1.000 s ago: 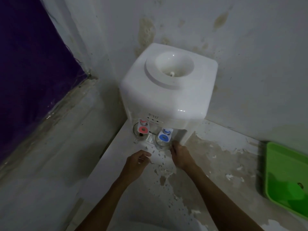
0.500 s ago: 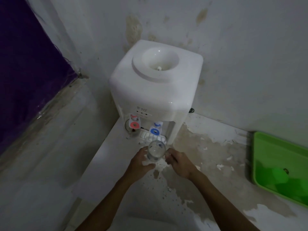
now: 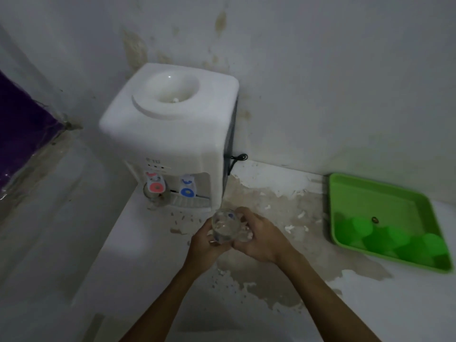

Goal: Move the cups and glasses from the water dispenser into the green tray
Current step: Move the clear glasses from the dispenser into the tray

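Both hands are wrapped around a clear glass cup [image 3: 225, 228], the left hand [image 3: 203, 245] curled against its left side and the right hand [image 3: 261, 239] closed over its right side, so the cup sits upright between the palms above the worn counter [image 3: 283, 267]. Up and to the left of this grip stands the white water dispenser [image 3: 172, 134], with a second glass [image 3: 154, 195] under its red tap [image 3: 156, 185], left of the blue tap [image 3: 187, 188]. Well apart to the right of the held cup lies the green tray [image 3: 385, 203].
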`<state>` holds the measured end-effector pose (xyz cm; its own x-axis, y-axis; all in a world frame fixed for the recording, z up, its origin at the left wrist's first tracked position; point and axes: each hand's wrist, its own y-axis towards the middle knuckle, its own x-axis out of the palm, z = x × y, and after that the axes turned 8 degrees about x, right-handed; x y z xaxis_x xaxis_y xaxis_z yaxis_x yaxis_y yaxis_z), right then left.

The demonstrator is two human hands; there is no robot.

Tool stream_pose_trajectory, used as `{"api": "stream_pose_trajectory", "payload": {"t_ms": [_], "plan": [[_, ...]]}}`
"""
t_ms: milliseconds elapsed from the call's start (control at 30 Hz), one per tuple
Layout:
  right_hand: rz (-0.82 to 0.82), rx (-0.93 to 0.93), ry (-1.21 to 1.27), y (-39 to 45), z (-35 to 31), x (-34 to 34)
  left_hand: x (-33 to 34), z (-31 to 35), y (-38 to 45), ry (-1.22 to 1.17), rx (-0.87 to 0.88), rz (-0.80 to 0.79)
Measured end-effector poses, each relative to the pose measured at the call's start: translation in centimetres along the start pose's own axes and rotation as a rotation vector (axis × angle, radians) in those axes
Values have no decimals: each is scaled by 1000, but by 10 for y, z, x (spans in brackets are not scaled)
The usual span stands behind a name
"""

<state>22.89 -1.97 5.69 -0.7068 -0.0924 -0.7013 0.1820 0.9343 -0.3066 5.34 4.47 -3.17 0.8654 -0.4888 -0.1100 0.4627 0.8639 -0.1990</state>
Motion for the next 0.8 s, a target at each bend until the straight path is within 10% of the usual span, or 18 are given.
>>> {"api": "stream_pose_trajectory", "payload": {"t_ms": [367, 800], "plan": [[237, -6, -83, -45, 63, -49, 102, 46, -13, 92, 23, -179], [384, 158, 402, -93, 177, -132, 246, 84, 5, -581, -456, -192]]}}
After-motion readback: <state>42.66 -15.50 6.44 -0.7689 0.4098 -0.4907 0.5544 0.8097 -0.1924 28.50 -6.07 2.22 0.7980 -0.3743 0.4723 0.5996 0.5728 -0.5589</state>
